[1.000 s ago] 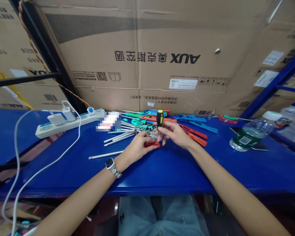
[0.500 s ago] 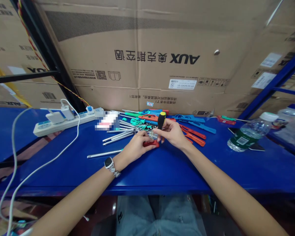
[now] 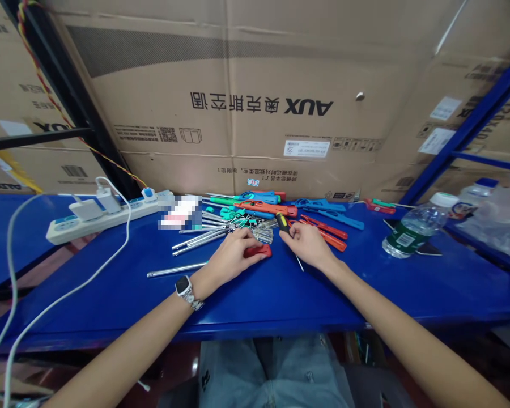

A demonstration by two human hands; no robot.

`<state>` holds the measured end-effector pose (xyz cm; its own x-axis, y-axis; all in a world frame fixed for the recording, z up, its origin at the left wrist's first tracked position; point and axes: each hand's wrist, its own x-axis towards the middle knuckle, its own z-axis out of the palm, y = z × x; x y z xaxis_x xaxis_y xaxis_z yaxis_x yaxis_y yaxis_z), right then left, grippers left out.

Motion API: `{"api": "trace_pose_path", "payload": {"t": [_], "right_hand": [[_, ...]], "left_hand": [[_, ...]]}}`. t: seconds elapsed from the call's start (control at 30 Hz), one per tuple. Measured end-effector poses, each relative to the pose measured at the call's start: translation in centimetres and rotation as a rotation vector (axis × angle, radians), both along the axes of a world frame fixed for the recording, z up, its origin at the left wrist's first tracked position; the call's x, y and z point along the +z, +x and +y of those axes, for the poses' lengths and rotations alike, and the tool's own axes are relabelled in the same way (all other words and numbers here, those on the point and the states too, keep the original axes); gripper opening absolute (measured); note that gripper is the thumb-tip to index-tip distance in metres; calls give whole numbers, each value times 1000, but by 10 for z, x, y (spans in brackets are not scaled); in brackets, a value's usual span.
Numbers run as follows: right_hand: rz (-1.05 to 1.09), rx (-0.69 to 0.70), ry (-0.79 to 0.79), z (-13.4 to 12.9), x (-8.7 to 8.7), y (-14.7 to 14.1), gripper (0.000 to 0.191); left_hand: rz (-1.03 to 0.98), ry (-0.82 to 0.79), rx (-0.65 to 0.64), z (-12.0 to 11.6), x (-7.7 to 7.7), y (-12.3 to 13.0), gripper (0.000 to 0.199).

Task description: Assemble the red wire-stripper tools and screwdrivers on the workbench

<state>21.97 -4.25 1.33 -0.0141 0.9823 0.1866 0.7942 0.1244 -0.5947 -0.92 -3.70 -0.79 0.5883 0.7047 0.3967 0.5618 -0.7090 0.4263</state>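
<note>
My left hand (image 3: 238,249) is closed on a red plastic lighter handle (image 3: 263,250) against the blue table, its fingers covering much of it. Between my right thumb and fingers is a screwdriver (image 3: 283,223) with a black and yellow handle. Its thin shaft points down and toward me, apart from the handle piece. My right hand (image 3: 308,243) hovers just right of the red piece. Behind my hands lie several metal lighter tubes (image 3: 199,241), with thin wires and small green parts (image 3: 233,213) among them. One more metal tube (image 3: 176,269) lies left of my left hand.
Red, orange and blue lighter casings (image 3: 340,219) lie at the back. A white power strip (image 3: 110,218) with plugs and cables is on the left. A water bottle (image 3: 419,226) stands on the right, partly over a dark flat device. A large cardboard box (image 3: 238,141) walls the back.
My right hand has moved away from the red piece, a little right and down. The upright screwdriver has tilted, and its shaft now shows. My left hand keeps its hold.
</note>
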Motion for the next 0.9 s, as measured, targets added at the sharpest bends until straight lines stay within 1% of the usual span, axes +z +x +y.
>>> {"api": "trace_pose_path", "payload": {"t": [0.07, 0.1, 0.17, 0.27, 0.33, 0.4, 0.43, 0.47, 0.53, 0.57, 0.6, 0.63, 0.67, 0.73, 0.77, 0.83, 0.9], "right_hand": [[-264, -58, -1, -5, -4, 0, 34], [-352, -65, -5, -6, -6, -1, 34], [-445, -54, -13, -8, -7, -3, 33], [-469, -44, -12, -7, -7, -3, 32], [-443, -58, -10, -6, -7, -1, 36], [-403, -61, 46, -7, -6, 0, 38], [-383, -33, 100, -9, -5, -1, 38], [-365, 35, 171, -10, -3, -2, 38], [-348, 278, 299, -12, 1, -7, 43], [-348, 405, 335, -12, 3, -10, 46], [-351, 517, 346, -11, 6, -13, 48], [-351, 598, 338, -8, 8, -16, 47], [-346, 646, 320, -4, 11, -18, 43], [-311, 669, 298, 9, 19, -19, 34], [-285, 650, 307, 18, 23, -19, 32], [-248, 597, 330, 40, 33, -15, 36], [-239, 517, 348, 66, 42, -10, 38]], "left_hand": [[64, 46, 19, -1, 5, -4, 31], [98, 69, 35, -2, 9, -8, 34], [168, 100, 61, -4, 16, -18, 40], [302, 117, 91, -5, 22, -36, 40], [385, 123, 102, -7, 23, -44, 34], [436, 133, 92, -8, 22, -47, 28], [451, 138, 81, -9, 22, -47, 26], [462, 143, 74, -10, 22, -45, 25], [470, 152, 68, -14, 26, -41, 26], [462, 155, 67, -15, 29, -39, 26], [448, 155, 68, -16, 34, -37, 26], [430, 152, 65, -16, 39, -35, 25], [408, 146, 61, -14, 46, -34, 25], [363, 140, 51, -4, 61, -33, 26], [331, 141, 52, 5, 68, -33, 28], [283, 177, 50, 32, 82, -33, 33], [268, 224, 49, 67, 90, -33, 35]]}}
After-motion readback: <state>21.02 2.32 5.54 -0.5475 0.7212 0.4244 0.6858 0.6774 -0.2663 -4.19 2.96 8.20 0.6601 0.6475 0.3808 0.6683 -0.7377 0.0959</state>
